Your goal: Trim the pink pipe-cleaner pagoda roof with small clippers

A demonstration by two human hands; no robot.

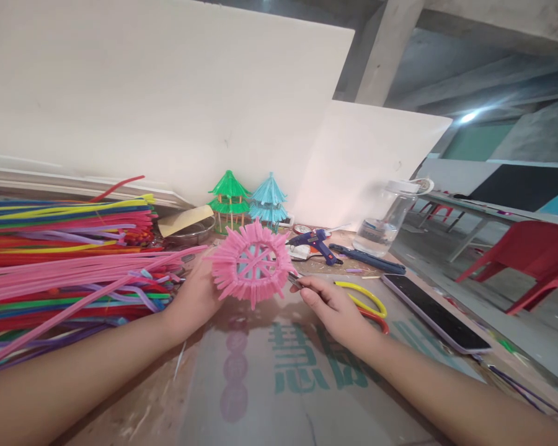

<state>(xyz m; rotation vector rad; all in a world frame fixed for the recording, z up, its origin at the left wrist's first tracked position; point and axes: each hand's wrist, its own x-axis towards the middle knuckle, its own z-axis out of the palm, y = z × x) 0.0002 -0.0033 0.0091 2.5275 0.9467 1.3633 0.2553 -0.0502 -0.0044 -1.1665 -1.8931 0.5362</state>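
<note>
My left hand [198,297] is closed on the left edge of a pink pipe-cleaner roof piece [223,263]. This piece is a ring with short fuzzy spokes sticking outward and crossed strips inside; it hides most of my left fingers. At its right edge, my right hand [332,306] pinches a small metal-tipped tool [294,282], the tip close to the pink spokes. Behind my right hand show the yellow and orange handles of scissors [381,300]. Whether the metal tip belongs to them I cannot tell.
Bundles of coloured pipe cleaners [65,260] lie at left. Behind stand a green pavilion [230,186] and a blue pavilion [270,192]. A glue gun [323,244], pliers-like blue handles [367,258], a water jar [384,223] and a phone [432,313] are at right.
</note>
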